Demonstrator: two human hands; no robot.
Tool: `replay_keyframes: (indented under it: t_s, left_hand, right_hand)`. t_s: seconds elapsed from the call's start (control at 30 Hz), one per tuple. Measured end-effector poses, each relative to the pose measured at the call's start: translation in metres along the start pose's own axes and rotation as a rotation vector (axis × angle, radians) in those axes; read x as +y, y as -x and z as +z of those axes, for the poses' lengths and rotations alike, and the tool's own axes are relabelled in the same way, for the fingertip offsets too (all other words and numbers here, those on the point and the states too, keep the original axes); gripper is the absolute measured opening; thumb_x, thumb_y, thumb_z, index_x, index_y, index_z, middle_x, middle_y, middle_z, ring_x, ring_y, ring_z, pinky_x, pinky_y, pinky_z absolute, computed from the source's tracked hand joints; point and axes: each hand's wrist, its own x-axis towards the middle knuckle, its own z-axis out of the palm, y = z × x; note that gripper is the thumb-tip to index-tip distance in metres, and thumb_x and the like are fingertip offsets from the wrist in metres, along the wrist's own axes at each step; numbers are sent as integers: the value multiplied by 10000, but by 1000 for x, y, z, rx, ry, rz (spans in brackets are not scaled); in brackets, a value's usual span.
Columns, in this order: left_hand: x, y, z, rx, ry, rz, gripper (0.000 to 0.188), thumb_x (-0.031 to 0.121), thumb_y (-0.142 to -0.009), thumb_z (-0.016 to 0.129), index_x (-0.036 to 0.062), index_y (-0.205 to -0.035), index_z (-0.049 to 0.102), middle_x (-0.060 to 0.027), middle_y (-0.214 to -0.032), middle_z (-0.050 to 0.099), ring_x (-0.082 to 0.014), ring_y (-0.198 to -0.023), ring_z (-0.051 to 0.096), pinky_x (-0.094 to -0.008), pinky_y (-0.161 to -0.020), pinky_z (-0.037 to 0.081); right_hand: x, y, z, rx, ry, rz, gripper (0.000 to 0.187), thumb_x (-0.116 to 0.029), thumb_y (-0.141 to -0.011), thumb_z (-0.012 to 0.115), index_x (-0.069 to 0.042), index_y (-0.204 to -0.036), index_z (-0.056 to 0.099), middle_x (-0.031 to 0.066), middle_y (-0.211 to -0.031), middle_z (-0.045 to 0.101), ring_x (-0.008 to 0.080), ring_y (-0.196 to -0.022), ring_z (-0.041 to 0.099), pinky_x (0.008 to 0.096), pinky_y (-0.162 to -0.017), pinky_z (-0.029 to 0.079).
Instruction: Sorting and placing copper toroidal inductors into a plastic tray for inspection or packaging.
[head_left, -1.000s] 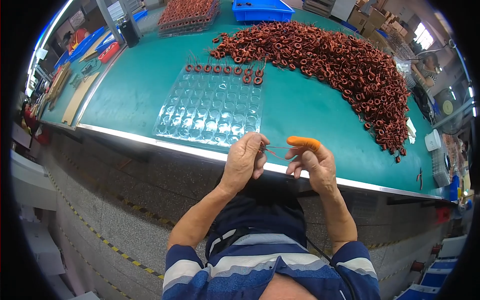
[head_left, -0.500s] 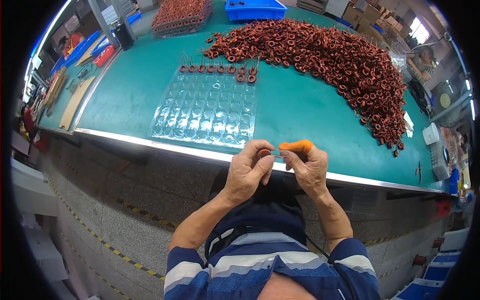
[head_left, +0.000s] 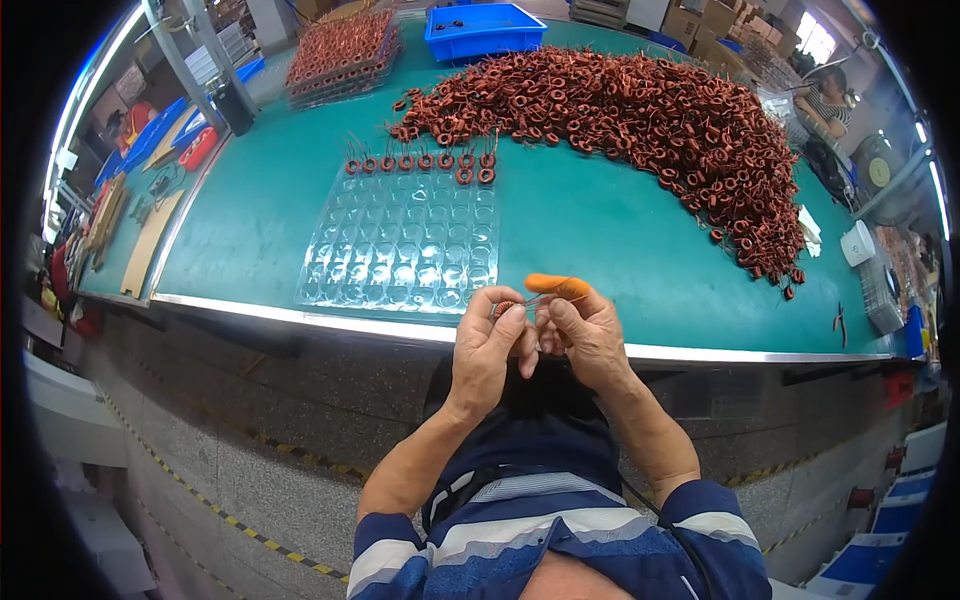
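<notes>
A small ring-shaped coil, wound with copper-red wire, sits pinched between the thumb and fingers of my left hand, which hides much of it. Its thin wire leads extend rightward to my right hand, whose thumb and fingers are closed on them. An orange finger cot covers my right index finger. Both hands are over the table's front edge. Just beyond them, to the left, lies a clear plastic tray with round pockets; several similar coils fill its far row, leads pointing away.
A big heap of coils curves across the back and right of the green table. Stacked filled trays and a blue bin stand at the back. Pliers and a white cup are at the right. Another person sits beyond.
My right hand has turned, its orange-covered finger now reaching further left over the leads, close to my left hand. The whole view has shifted slightly. My left hand still holds the coil.
</notes>
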Motion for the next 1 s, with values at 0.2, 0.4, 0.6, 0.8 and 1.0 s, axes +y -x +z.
replay_keyframes:
  t_s: [0.2,0.4,0.6,0.8,1.0]
  left_hand:
    - [-7,4,2,8,-14,28,127,150,-1000,462,40,-1060,441,-29,-614,443,-107,-482,431,-231,-447,390]
    - [-6,-1,-3,-66,-77,26,138,153,-1009,441,41,-1085,412,-44,-641,468,-114,-512,448,-240,-489,413]
    - [2,-9,-9,-90,-123,36,166,168,-1016,428,33,-1107,397,-63,-675,494,-124,-561,497,-249,-529,437]
    - [2,-17,-17,-143,-615,180,209,146,-994,483,7,-1128,405,-80,-766,569,-168,-614,570,-282,-555,445]
    - [32,-22,-19,-451,-1017,280,269,133,-933,591,17,-1142,469,-98,-853,553,-206,-722,565,-319,-654,471]
  right_hand:
    - [1,-3,0,57,196,-176,212,-195,-945,604,-13,-1026,677,8,-682,589,62,-568,521,196,-491,388]
    - [-7,-12,-4,47,264,-81,201,-180,-947,582,-5,-993,671,5,-627,557,63,-530,486,199,-484,373]
    - [-2,-10,-10,291,262,-169,267,-275,-938,626,-11,-969,646,-2,-649,562,50,-533,500,185,-471,378]
    - [-7,-2,-5,69,193,-36,291,-294,-937,626,-4,-908,635,-2,-615,558,51,-491,499,185,-430,369]
    - [-17,-6,-11,14,107,130,262,-268,-915,647,-12,-863,631,5,-628,572,54,-481,492,186,-425,348]
